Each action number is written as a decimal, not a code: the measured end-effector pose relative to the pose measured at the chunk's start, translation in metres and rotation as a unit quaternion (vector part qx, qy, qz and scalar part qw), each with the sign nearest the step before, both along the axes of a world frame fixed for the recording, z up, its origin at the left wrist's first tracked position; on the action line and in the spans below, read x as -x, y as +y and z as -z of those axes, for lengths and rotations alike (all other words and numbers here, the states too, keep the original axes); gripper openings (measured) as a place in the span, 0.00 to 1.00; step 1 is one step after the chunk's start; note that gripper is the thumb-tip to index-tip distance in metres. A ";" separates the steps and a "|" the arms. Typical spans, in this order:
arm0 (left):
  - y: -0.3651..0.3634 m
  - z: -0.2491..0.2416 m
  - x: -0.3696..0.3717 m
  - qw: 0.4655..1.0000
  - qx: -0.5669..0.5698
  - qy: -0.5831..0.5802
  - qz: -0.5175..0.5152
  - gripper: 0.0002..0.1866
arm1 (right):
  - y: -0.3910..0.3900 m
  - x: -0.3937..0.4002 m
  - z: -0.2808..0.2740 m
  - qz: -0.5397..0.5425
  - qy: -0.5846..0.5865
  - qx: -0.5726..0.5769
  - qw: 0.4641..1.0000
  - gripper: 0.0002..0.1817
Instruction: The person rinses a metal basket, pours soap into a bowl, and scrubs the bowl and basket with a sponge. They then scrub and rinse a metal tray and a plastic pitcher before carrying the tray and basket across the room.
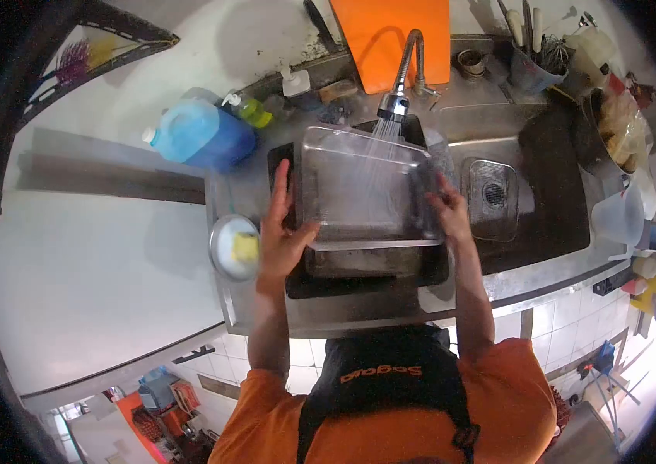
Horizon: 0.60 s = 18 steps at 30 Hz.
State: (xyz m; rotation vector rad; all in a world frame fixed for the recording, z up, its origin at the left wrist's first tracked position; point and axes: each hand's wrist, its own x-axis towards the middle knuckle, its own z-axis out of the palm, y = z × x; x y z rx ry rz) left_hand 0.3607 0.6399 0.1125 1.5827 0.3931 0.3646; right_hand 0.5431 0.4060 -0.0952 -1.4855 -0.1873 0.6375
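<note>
A rectangular food pan (pixel 359 193), grey and shiny, is held tilted over the left sink basin (pixel 374 267). Water from the faucet (pixel 394 104) sprays into it. My left hand (pixel 281 224) grips the pan's left side, thumb at the lower left corner and fingers stretched up along the wall. On the right side, my right hand (pixel 447 207) is closed around the edge, with some fingers hidden by the pan. Near my left wrist sits a round bowl (pixel 223 267) with white suds and a yellow sponge (pixel 245 247).
Behind the left hand stand a jug of blue liquid (pixel 203 133) and a green soap bottle (pixel 251 110). An orange board (pixel 374 46) leans on the wall behind the faucet. The right basin (pixel 548 178) holds a drain strainer (pixel 492 193). Utensils (pixel 533 35) and a white container (pixel 618 216) stand right.
</note>
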 end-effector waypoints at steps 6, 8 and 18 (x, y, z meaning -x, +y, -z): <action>0.004 -0.037 0.015 0.967 -0.252 -0.036 -0.015 0.55 | 0.059 0.036 -0.017 -0.060 0.239 -0.129 0.961 0.30; 0.010 -0.035 0.042 0.995 -0.071 0.023 -0.067 0.50 | 0.033 0.030 -0.018 -0.121 0.226 -0.166 0.952 0.30; -0.002 0.154 0.057 0.923 0.223 0.297 -0.102 0.29 | -0.026 -0.026 -0.143 -0.125 -0.159 0.046 0.978 0.32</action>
